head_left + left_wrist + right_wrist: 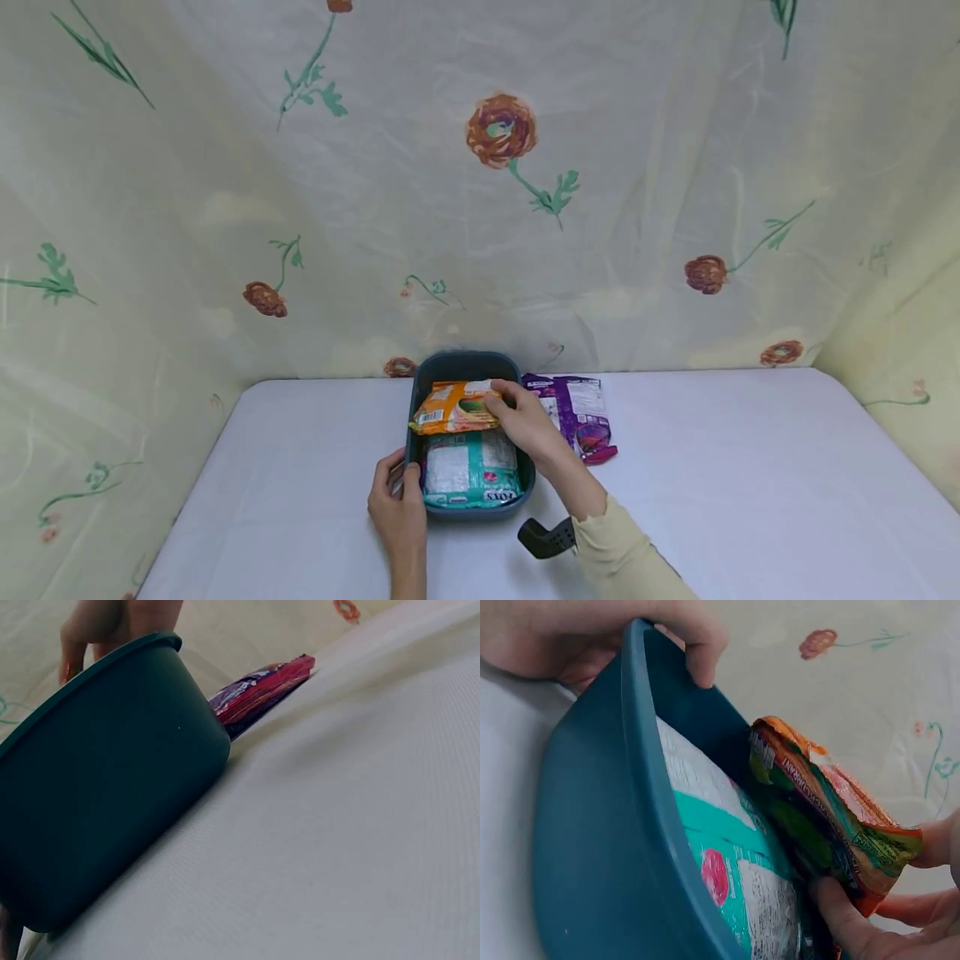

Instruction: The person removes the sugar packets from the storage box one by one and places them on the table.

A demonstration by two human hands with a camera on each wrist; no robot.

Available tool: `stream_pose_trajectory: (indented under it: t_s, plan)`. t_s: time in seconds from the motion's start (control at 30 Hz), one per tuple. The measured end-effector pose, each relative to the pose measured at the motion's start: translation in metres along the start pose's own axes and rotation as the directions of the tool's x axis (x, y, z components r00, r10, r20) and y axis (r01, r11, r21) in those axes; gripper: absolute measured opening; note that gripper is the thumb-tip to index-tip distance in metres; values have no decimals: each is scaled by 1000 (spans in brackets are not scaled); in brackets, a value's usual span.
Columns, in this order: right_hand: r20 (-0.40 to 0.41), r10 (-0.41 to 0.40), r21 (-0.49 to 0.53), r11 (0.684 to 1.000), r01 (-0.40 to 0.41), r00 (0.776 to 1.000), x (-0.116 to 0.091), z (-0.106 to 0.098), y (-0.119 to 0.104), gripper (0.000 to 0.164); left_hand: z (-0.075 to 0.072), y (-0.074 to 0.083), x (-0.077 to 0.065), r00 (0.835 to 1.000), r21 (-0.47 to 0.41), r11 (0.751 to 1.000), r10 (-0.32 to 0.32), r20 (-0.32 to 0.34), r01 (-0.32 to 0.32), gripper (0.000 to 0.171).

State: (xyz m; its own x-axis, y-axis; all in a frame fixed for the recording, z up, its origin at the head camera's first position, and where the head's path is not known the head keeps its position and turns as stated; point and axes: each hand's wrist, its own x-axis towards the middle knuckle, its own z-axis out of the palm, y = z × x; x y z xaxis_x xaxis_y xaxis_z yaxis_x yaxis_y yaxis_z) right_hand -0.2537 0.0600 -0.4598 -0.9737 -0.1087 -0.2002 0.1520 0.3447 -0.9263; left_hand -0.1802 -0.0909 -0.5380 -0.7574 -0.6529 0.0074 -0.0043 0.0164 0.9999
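A dark blue-green plastic bin (467,364) stands on the table near its back edge. My left hand (400,510) grips the bin's left side, thumb over the rim and fingers along the outer wall. With thumb and fingers, my right hand (527,423) pinches the right end of an orange snack packet (448,408). In the right wrist view this packet (825,810) is tilted over the bin's opening; whether its lower edge touches anything is hard to tell. A teal and white packet (467,467) lies inside the bin, towards the near end.
Just right of the bin, a purple packet (585,408) lies on the white tabletop (720,492). A flowered cloth (600,275) hangs behind the table and along its sides. A black curved piece (545,538) sits by the right wrist.
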Motion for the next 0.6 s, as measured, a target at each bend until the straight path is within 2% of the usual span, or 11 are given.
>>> stream_pose_trajectory:
  t_s: [0.23,0.4,0.6]
  plan:
    - [-58,-62,-95,994,56,996,2,3,1,45,1,2,2,1000,-1,1000,8,-7,-8,24]
    - [-71,-80,-62,995,76,994,-3,3,5,44,2,3,1,1000,37,999,-10,-8,11,24]
    - [-118,-164,16,986,167,979,-10,3,12,41,3,2,-1,1000,33,999,-15,-12,15,24]
